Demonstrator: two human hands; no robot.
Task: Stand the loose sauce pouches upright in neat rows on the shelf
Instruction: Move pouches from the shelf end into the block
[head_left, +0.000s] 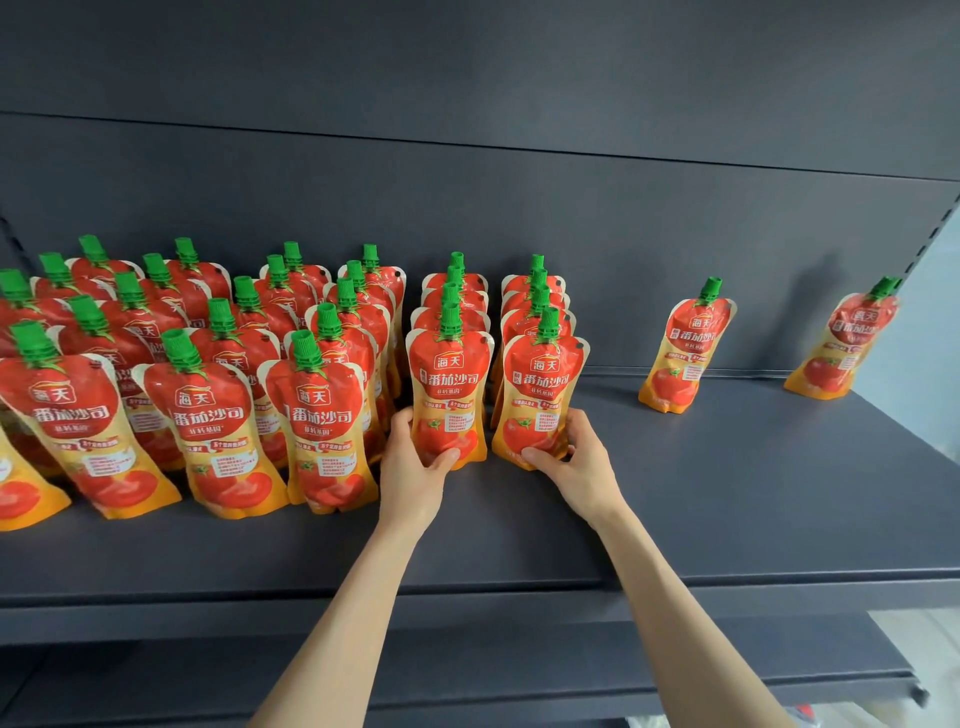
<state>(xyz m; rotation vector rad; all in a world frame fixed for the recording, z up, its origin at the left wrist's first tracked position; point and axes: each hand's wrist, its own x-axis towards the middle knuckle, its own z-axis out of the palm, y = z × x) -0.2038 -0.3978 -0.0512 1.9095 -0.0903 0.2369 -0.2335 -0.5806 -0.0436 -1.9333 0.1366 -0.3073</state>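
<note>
Pouches (449, 395) at twelve o'clock: my left hand (415, 462) and right hand (576, 462) each grip one; I'd square both fronts level.

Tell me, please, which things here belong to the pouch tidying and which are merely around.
Job: red-and-orange green-capped plastic sauce pouch in left hand; matching pouch in right hand; lone pouch standing apart; far-right pouch; dark grey metal shelf.
Just there: dark grey back panel; lower shelf.
</note>
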